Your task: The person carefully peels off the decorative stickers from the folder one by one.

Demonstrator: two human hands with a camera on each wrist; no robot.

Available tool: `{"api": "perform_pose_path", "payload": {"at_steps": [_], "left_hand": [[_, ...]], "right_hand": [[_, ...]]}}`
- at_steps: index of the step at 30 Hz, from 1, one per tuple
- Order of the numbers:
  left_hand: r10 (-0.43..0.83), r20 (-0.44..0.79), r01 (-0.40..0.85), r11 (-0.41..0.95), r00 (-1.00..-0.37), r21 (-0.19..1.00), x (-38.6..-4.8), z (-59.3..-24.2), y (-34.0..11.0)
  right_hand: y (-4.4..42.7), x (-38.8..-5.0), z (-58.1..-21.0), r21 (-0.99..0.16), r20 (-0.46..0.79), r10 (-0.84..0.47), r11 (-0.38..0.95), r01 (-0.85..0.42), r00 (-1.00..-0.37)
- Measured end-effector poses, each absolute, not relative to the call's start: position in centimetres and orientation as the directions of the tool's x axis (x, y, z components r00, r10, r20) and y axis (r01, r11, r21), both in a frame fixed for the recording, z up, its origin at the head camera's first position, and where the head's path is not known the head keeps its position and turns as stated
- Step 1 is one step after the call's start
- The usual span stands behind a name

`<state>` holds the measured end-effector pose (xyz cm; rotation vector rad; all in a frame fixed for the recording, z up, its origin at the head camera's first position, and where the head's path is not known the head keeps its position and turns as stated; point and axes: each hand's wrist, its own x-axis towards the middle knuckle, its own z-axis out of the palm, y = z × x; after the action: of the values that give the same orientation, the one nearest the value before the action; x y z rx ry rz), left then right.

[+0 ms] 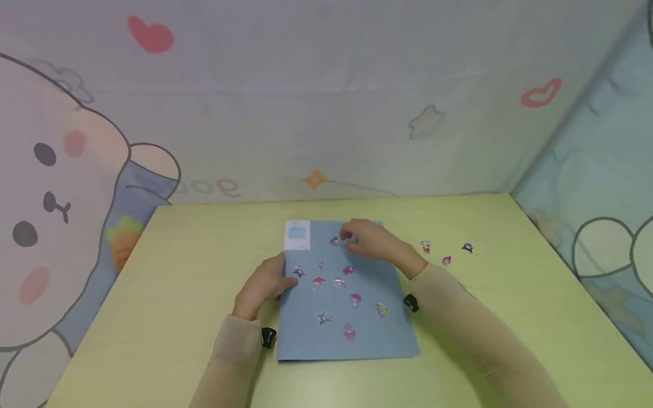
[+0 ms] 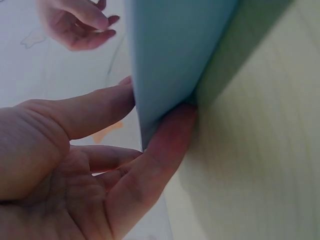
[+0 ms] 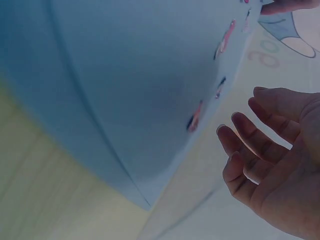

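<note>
I'm getting muted-blue paper (image 1: 334, 300) with a white label (image 1: 297, 243) carrying a light-blue block (image 1: 297, 233), plus stickers (image 1: 355, 300) in pink, white, dark purple and some yellow. Table (image 1: 194, 266) reads pale yellow-green with faint grain streaks, sleeves (image 1: 490, 334) beige. I see the backdrop (image 1: 316, 113) as pale grey-lilac, printed with red hearts (image 1: 152, 37) and a pink-cheeked white bear (image 1: 84, 192).

Soft, dim light fills the head view, leaving a pale sheen on the counter (image 1: 178, 283) at the near edge of the blue folder (image 1: 374, 343) and faint shadows beneath the sleeves (image 1: 490, 340) on either side of it. The stickers (image 1: 355, 300) on the folder lack crisp detail. In the left wrist view the folder's shadow darkens the counter; the right wrist view is bluish, hazy and soft around the folder.
</note>
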<state>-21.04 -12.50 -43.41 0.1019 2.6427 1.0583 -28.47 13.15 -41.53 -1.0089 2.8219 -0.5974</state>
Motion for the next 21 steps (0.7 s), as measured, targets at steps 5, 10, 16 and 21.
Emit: {"api": "perform_pose_path", "payload": {"at_steps": [5,10,16,21], "left_hand": [[0.172,-0.242,-0.041,0.730,-0.955,0.682,-21.2,-43.3,-12.2],[0.183,-0.243,-0.039,0.718,-0.953,0.694,-21.1,-43.4,-12.0],[0.181,-0.234,-0.036,0.713,-0.955,0.700,-20.9,-43.2,-11.7],[0.173,-0.240,-0.044,0.720,-0.955,0.693,-21.0,-43.4,-11.7]], "right_hand": [[11.9,-29.6,-42.0,-0.397,0.044,-0.596,0.726,-0.562,-0.802],[11.1,-30.6,-42.7,-0.380,0.011,-0.585,0.747,-0.545,-0.811],[10.6,-31.0,-43.1,-0.369,-0.010,-0.571,0.765,-0.528,-0.821],[10.3,-31.2,-43.2,-0.361,-0.038,-0.578,0.768,-0.529,-0.815]]}}
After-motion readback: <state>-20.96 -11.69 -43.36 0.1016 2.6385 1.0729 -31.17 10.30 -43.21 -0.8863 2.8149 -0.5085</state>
